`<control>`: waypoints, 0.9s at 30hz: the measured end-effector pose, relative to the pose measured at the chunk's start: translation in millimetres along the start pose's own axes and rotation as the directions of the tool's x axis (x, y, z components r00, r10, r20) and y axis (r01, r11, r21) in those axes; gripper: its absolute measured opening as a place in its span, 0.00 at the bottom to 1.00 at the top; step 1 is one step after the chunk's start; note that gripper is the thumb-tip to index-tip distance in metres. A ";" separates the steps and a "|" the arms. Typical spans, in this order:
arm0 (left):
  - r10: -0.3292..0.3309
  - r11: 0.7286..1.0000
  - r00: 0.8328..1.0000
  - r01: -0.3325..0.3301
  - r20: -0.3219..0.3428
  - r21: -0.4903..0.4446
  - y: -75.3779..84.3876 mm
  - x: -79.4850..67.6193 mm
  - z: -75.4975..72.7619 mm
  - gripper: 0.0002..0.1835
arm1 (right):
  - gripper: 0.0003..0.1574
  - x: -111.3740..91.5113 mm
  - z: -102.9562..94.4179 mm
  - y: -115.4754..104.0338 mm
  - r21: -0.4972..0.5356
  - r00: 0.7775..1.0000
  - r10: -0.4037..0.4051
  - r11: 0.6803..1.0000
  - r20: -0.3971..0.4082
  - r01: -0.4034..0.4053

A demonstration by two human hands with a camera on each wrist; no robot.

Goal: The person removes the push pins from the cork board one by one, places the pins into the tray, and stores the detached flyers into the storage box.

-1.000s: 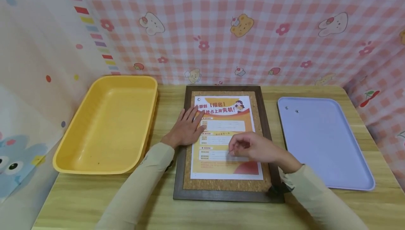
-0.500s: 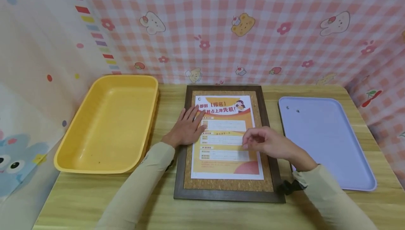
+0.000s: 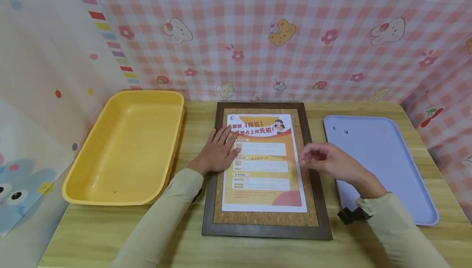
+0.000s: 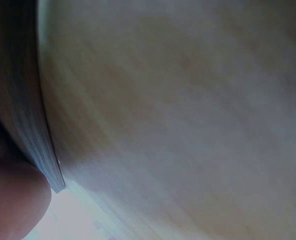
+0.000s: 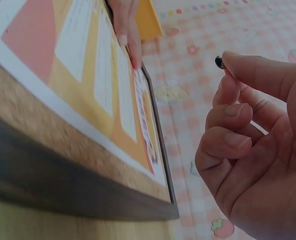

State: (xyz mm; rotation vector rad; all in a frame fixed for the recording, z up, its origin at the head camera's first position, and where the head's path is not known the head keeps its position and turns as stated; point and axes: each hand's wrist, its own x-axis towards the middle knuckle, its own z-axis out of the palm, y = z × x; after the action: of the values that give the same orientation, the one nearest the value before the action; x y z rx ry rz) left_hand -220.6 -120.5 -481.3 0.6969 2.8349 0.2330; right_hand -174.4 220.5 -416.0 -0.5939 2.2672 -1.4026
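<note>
On a wood-grain worktop, a dark-framed cork board lies between a yellow bin, to the person's left, and a lavender tray, to the right. A pink checked curtain hangs behind. On the cork rests a printed paper sheet in orange, red and white, with cork showing around its edges.

The left hand lies palm down across the sheet's left side and the frame, fingers straight and spread; its grip holds nothing that shows. The right hand is raised over the right side of the frame, near the sheet's edge. In the right wrist view, its grip is a pinch: thumb and forefinger hold a small dark, shiny stud, probably a pin, while the other fingers curl beneath.

As for progress, 1 silver stud sits at the sheet's top left corner, so that corner looks fastened. The other 3 corners show none. With 1 stud in the right hand and 2 loose studs near the tray's far left corner, the supply matches those 3 bare corners; judged by corners, about a quarter of the fastening seems done.
</note>
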 end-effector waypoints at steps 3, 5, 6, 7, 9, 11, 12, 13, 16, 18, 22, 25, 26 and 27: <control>-0.002 1.000 1.000 0.002 -0.001 -0.004 0.8 -0.5 -1.3 0.33 | 0.06 -2.0 -7.6 2.4 -0.020 0.999 0.016 1.000 -0.036 -0.016; -0.003 1.000 1.000 0.003 0.003 -0.004 1.3 -0.8 -1.5 0.33 | 0.06 -3.7 -12.3 4.3 -0.019 0.998 0.018 1.000 -0.059 -0.019; -0.005 1.000 1.000 0.005 0.005 -0.005 1.5 -0.9 -1.5 0.32 | 0.06 -4.5 -14.6 5.6 -0.016 0.997 0.018 1.000 -0.069 -0.019; -0.006 1.000 1.000 0.006 0.006 -0.005 1.6 -0.9 -1.1 0.32 | 0.05 -5.1 -16.6 6.8 -0.010 0.997 0.017 1.000 -0.081 -0.018; -0.006 1.000 1.000 0.006 0.006 -0.011 1.9 -1.1 -0.4 0.32 | 0.04 -6.5 -20.0 9.4 0.005 0.995 0.019 1.000 -0.098 -0.019; -0.009 1.000 1.000 0.009 0.004 -0.016 2.1 -1.5 0.5 0.32 | 0.04 -7.3 -22.8 12.2 0.016 0.994 0.019 1.000 -0.108 -0.018; -0.009 1.000 1.000 0.009 0.001 -0.018 1.9 -1.7 1.6 0.32 | 0.05 -7.7 -24.2 13.8 0.024 0.993 0.022 1.000 -0.113 -0.020; -0.009 1.000 1.000 0.010 0.003 -0.020 1.8 -2.2 2.5 0.32 | 0.05 -8.2 -25.3 15.2 0.030 0.993 0.028 0.999 -0.118 -0.024; -0.016 1.000 1.000 0.016 0.008 -0.020 1.6 -3.3 4.4 0.33 | 0.07 -10.2 -29.1 19.5 0.051 0.991 0.043 0.998 -0.129 -0.037; -0.023 1.000 1.000 0.023 0.013 -0.014 1.5 -3.4 5.3 0.33 | 0.09 -11.8 -32.3 21.5 0.054 0.988 0.061 0.997 -0.144 -0.054; -0.023 1.000 1.000 0.023 0.000 -0.021 1.3 -2.6 5.2 0.33 | 0.12 -14.2 -40.2 24.4 0.045 0.980 0.088 0.996 -0.178 -0.081; -0.015 0.999 1.000 0.014 -0.016 -0.033 -0.1 -0.7 6.2 0.33 | 0.13 -15.2 -46.6 27.1 0.034 0.973 0.106 0.994 -0.206 -0.101; -0.013 0.999 1.000 0.012 -0.020 -0.038 -0.6 -0.2 6.6 0.33 | 0.14 -15.3 -48.7 28.5 0.034 0.970 0.112 0.994 -0.215 -0.107; -0.009 0.999 1.000 0.008 -0.024 -0.041 -1.2 0.4 7.0 0.33 | 0.14 -15.4 -50.9 29.7 0.033 0.968 0.116 0.993 -0.224 -0.111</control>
State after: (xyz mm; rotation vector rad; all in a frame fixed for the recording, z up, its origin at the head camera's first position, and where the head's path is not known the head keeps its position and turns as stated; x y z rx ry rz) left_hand -219.8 -120.7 -488.3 0.6778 2.8470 0.2997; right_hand -193.6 278.1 -420.1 -0.3047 2.4149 -1.5000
